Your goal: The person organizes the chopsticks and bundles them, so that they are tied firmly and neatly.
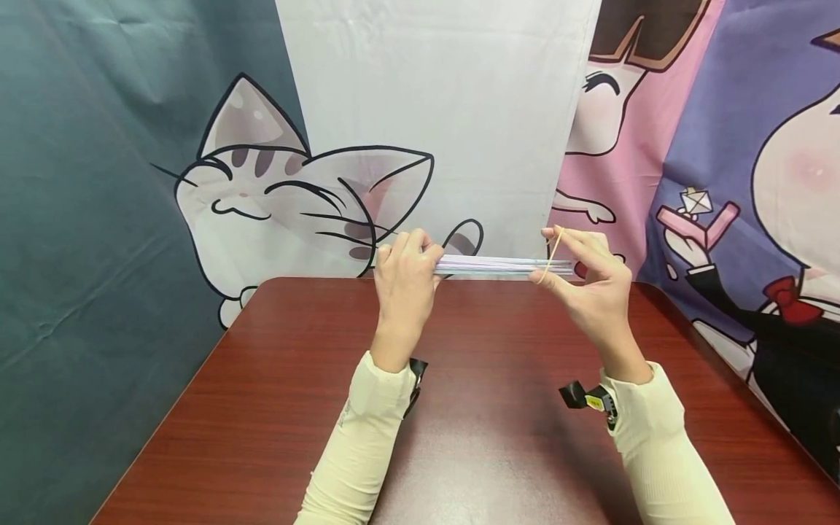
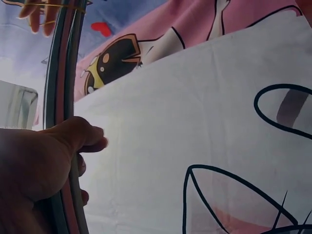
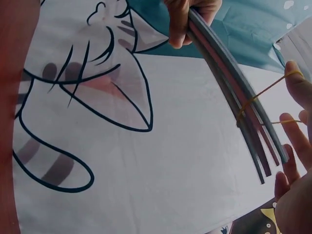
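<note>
A: What is in hand here?
B: It looks like banding. The bundle of thin sticks (image 1: 485,265) lies level, just right of centre in the head frame, above the far edge of the table (image 1: 289,364). The yellow band (image 1: 553,251) goes around it near its free end.

A: How is each hand set?
B: The left hand (image 1: 405,281), near the middle of the frame, grips the other end with fingers curled firmly round. The right hand (image 1: 593,277), right of centre, has thumb and a finger spread well apart, with the band stretched over them; it carries the band without clenching anything.

A: So the band is on already?
B: Only partly, I'd judge. At the right of the right wrist frame, two strands run from the sticks out to the fingertips, so some slack isn't on the bundle. I can't tell how many turns are made.

A: And the next move?
B: Probably a twist of that stretched loop, then passing it over the loose ends, lower right in that frame. It calls for a steady left grip; the ends fan apart slightly and could snag the band.
</note>
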Demonstrator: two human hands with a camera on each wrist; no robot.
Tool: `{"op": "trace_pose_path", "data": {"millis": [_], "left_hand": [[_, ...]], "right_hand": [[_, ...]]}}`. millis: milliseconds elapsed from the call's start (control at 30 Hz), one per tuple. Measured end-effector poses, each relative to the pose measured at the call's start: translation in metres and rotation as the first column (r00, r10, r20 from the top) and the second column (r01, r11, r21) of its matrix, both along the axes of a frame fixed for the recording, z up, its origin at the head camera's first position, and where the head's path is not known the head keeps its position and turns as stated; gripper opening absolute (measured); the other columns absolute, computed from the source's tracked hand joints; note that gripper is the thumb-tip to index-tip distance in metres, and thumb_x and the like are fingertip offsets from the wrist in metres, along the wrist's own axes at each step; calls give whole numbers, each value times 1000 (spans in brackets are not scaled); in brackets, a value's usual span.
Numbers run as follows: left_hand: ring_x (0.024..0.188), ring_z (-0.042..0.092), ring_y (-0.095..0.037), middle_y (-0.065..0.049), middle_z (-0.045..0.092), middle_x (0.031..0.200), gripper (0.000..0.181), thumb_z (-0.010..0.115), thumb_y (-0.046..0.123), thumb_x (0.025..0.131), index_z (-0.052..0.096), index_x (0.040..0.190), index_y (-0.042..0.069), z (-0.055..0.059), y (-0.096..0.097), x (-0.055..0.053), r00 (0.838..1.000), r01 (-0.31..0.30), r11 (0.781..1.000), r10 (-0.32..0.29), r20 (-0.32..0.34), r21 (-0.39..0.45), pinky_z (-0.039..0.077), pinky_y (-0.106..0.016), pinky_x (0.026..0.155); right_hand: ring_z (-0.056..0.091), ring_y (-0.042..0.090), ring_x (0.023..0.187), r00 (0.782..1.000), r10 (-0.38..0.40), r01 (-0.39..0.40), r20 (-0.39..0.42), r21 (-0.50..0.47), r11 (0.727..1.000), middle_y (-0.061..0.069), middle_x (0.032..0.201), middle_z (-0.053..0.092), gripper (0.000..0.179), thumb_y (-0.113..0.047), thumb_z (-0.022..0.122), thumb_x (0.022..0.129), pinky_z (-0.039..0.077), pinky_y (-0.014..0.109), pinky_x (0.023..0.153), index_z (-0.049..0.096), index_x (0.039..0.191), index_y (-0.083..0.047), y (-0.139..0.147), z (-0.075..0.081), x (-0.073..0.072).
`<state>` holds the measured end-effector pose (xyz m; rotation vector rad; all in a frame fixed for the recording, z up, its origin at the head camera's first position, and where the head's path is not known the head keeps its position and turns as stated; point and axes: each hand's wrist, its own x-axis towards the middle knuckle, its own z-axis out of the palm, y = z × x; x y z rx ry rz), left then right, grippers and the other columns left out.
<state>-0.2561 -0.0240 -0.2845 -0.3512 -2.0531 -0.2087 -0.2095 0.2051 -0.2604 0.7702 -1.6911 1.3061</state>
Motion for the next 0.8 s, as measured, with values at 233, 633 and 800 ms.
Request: {"op": "trace_pose_path", "data": {"millis": [233,633,800], "left_hand": [[84,54,-16,5,56,85,24,90,27,61,73,79,23,-2,1,0,1000,0,1000,0,15,24,36,-36,74],[83,54,-17,4,56,83,17,87,22,66,72,75,20,-6,2,-3,1000,-23,1000,23,18,10,37,-36,73],[83,55,-18,3,56,83,18,87,20,65,72,75,18,-6,1,-5,999,-32,999,32,20,32,37,-36,72]], "right_hand": [[50,14,95,995,104,-104,-7,-172,980,6,108,59,52,3,89,65,35,17,71,67,111,14,-3,-8,2],[54,26,103,957,282,-291,-72,-246,924,19,109,71,40,-2,84,75,56,22,69,67,104,19,5,-28,-17],[61,22,89,953,287,-302,-95,-339,891,17,95,69,42,5,85,69,57,24,67,67,105,19,2,-31,-15]]}}
